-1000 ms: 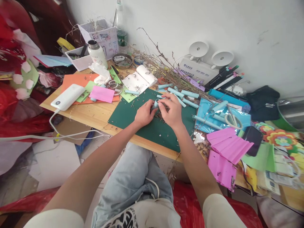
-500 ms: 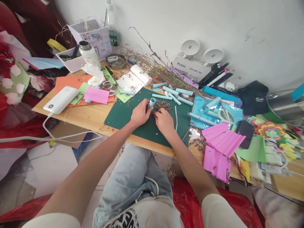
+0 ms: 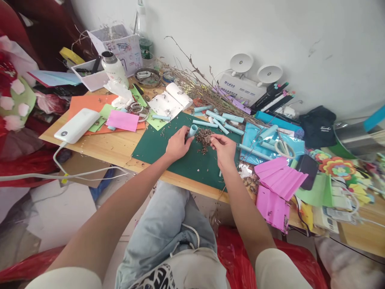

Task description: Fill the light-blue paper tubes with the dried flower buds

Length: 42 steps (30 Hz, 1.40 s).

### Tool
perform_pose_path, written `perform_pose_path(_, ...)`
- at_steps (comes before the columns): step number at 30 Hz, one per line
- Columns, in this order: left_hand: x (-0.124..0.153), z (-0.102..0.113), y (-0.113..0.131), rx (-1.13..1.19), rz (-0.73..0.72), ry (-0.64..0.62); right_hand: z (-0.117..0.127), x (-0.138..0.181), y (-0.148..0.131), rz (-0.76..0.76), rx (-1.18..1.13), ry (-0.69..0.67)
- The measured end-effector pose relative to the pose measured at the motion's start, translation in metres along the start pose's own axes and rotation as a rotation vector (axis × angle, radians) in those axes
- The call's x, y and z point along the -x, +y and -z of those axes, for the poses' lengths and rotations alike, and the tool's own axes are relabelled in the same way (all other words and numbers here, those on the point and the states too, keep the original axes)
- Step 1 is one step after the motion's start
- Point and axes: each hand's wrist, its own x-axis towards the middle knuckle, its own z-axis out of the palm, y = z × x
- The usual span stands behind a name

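Observation:
My left hand (image 3: 178,143) is closed around a light blue paper tube (image 3: 193,130), which stands upright with its open end facing up. Just right of the tube, a pile of brown dried plant bits (image 3: 203,137) lies on a dark green mat (image 3: 156,144). At the pile's right edge is my right hand (image 3: 224,149), thumb and fingertips pinched together; whatever is between them is too small to make out. More light blue paper tubes (image 3: 221,123) lie loose behind the pile.
Dry twigs (image 3: 195,84) lie along the wall. To the right are scissors (image 3: 284,148) on a blue packet and folded pink paper (image 3: 278,176). A white power bank (image 3: 77,125) with a cable, orange paper (image 3: 87,105) and a white bottle (image 3: 114,71) stand or lie left.
My right hand has moved right, from beside the tube to the far side of the pile, uncovering more of the bits. My left hand stays on the tube.

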Motion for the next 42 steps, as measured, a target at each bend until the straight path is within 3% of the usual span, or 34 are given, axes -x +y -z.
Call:
perform_pose_path(3,0.000,0.000,0.000,0.000,0.005,-0.005,0.002,0.000,-0.006,0.035,0.081,0.021)
perform_pose_path(8,0.000,0.002,0.002,-0.009,0.013,-0.013,0.006,0.007,-0.014,0.344,0.501,-0.205)
perform_pose_path(12,0.001,0.002,0.002,-0.004,0.006,-0.008,0.004,0.009,-0.008,0.348,0.581,-0.102)
perform_pose_path(15,0.001,0.001,0.002,0.008,0.004,-0.002,0.004,0.006,0.000,0.318,0.573,-0.068)
perform_pose_path(19,0.001,0.002,0.003,-0.009,0.018,-0.014,0.005,0.001,0.001,0.132,0.331,-0.008)
perform_pose_path(21,0.001,0.002,0.003,-0.015,0.012,-0.015,0.001,-0.001,-0.006,0.110,0.207,0.006)
perform_pose_path(24,0.002,0.002,0.002,-0.010,-0.008,-0.006,-0.011,-0.002,-0.027,0.183,0.147,-0.043)
perform_pose_path(29,0.002,0.001,0.000,0.010,-0.031,0.008,-0.038,-0.002,-0.055,0.356,0.288,-0.122)
perform_pose_path(33,0.002,0.002,0.001,0.018,-0.015,-0.009,-0.047,-0.003,-0.057,0.447,0.441,-0.181)
perform_pose_path(42,0.003,0.004,0.002,0.008,-0.001,-0.016,-0.040,0.001,-0.057,0.584,0.628,-0.227)
